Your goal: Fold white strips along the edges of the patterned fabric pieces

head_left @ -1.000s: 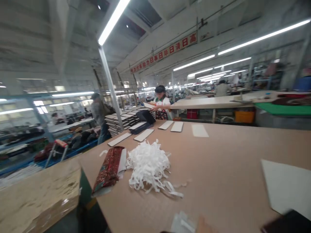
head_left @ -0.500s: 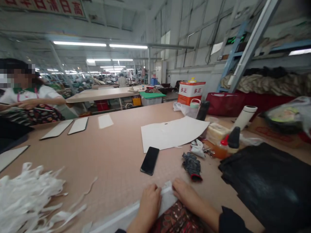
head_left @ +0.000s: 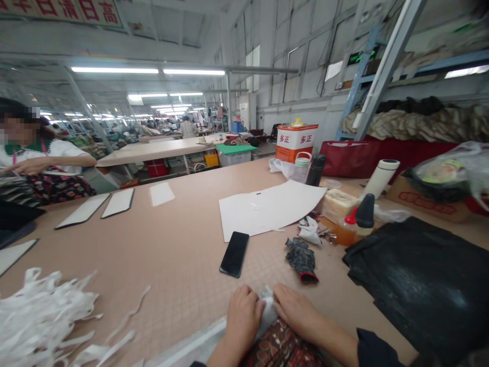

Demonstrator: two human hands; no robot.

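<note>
At the near edge of the table, my left hand is closed on a thin white sheet that looks folded into a band. Just to its right, my right hand pinches the same sheet, its fingertips close to those of the left. A pale, partly see-through length of it runs off to the lower left along the table edge. Below my wrists shows brown patterned cloth. A black phone lies beyond my left hand, and a grey knitted glove with a red cuff beyond my right.
White strips are heaped at the left. A large white sheet lies behind the phone. Black material covers the right side, near an orange bottle and a white flask. Another person stands across the table, far left.
My hands have come closer together on the white sheet, the left shifting to the right. The camera view has turned slightly. Objects on the table stay where they were.
</note>
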